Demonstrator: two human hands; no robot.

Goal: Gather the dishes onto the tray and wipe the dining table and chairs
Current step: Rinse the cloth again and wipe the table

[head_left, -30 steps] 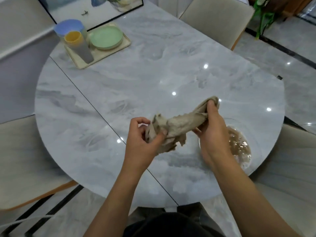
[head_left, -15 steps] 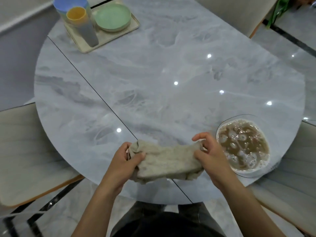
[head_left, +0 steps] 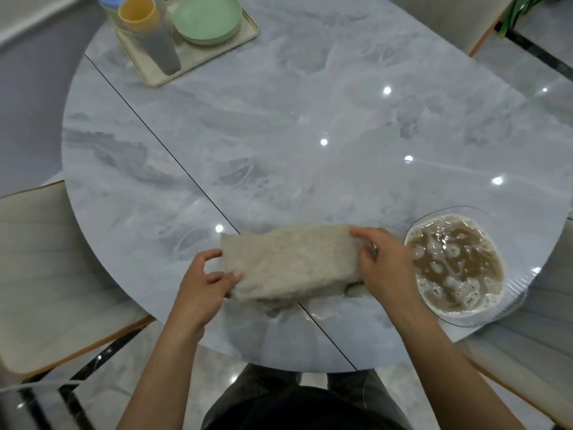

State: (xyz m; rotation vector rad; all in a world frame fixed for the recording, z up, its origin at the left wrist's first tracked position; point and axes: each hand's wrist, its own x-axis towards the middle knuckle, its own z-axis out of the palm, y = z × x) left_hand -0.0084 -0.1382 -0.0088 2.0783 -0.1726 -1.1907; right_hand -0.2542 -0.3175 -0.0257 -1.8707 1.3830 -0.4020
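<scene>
Head view, steeply downward, close above table [head_left: 279, 135] edge (1 camera only)

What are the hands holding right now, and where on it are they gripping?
A folded beige cloth, one end in each hand: the left hand pinches its left end near the lower corner, and the right hand grips its right end.

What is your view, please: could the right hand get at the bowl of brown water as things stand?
Probably yes. The bowl sits just beside the right hand with nothing between them. That hand's grip is on the cloth, shared with the left hand, so it would need to let go first.
</scene>
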